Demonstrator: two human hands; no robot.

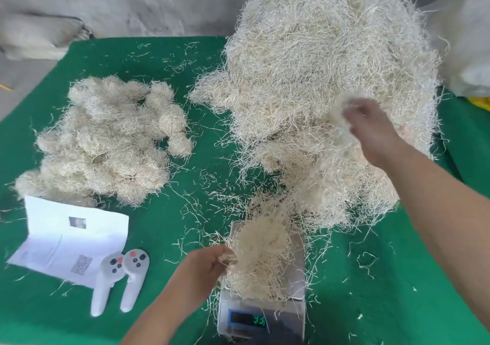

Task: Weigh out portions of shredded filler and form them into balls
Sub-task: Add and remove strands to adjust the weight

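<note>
Shredded filler: portion under adjustment on scale

Shredded filler portion [261,254] sits on the digital scale [262,315]. Left hand [205,263] pinches its edge, apparently trimming weight. Right hand [368,127], blurred, clutches strands at the bulk heap [326,84]. Finished balls [106,137] lie apart, keeping the worktop [371,305] sorted.

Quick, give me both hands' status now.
Left hand: pinching the filler portion on the scale.
Right hand: blurred, gripping a tuft from the big pile.

Left hand [205,263] pinches the filler portion [261,257] on the scale [262,315]; right hand [371,129] grips strands at the large pile [318,79]; balls [106,137] far left.
</note>
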